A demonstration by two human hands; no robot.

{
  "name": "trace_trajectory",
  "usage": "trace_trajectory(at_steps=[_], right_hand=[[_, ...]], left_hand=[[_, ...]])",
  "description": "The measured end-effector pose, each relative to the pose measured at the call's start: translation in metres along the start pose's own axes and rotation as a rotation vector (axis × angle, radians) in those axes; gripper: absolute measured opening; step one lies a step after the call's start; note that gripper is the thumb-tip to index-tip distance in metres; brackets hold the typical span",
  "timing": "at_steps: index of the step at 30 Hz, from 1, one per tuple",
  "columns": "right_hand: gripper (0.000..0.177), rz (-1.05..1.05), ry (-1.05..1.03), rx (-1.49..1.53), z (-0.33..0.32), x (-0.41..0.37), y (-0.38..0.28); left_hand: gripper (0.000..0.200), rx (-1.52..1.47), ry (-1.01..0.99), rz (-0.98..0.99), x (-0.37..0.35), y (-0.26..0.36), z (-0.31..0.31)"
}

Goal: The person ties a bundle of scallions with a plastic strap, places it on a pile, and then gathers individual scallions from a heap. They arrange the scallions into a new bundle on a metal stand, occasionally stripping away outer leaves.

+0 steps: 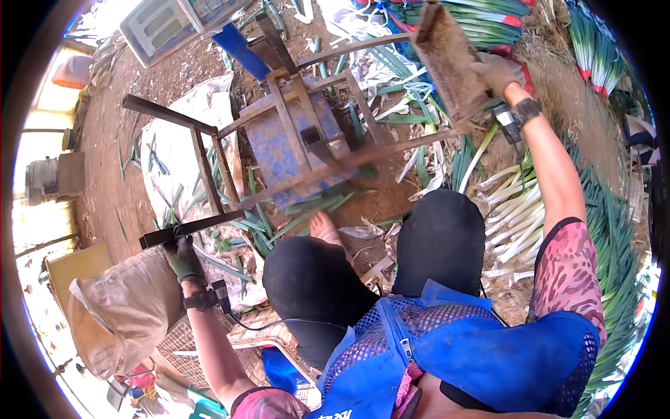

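Note:
A rusty metal frame (296, 183) with several legs and crossbars spans the space in front of my knees, partly blurred. My left hand (184, 260), in a dark glove, grips the end of its lower left bar. At the upper right my right hand (497, 75), in a greyish glove, holds the edge of the frame's rusty metal tray (450, 63). Under the frame lies a dirty blue board (269, 150) on the soil. Cut green leaves (258, 234) are scattered around it.
Leeks with white stalks (516, 220) lie in a pile to my right. Bundled leeks (481, 28) are at the top. A whitish sheet (188, 153) covers soil on the left, near a beige sack (129, 307). A grey crate (164, 28) stands at upper left.

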State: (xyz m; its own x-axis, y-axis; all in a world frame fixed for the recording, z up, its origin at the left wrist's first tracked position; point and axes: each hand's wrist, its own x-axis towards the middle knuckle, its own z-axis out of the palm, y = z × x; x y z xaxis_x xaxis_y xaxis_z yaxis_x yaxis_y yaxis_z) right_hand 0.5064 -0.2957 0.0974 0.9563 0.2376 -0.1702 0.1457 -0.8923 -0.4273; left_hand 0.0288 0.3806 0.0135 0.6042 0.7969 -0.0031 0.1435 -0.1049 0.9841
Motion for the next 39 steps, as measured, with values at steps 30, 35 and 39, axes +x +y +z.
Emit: trace_trajectory(at_steps=[30,35,39], right_hand=[[0.037,-0.186,0.089,-0.161,0.080,0.021,-0.072],[0.041,-0.111,-0.021,0.192,0.082,0.009,-0.080],[0.039,-0.141,0.064,0.051,0.076,-0.042,-0.068]], left_hand=[[0.036,0.025,0.031,0.033,-0.012,0.005,0.011],[0.040,0.302,0.036,0.115,-0.015,0.009,0.005],[0.039,0.459,-0.087,0.270,0.040,-0.059,-0.024]])
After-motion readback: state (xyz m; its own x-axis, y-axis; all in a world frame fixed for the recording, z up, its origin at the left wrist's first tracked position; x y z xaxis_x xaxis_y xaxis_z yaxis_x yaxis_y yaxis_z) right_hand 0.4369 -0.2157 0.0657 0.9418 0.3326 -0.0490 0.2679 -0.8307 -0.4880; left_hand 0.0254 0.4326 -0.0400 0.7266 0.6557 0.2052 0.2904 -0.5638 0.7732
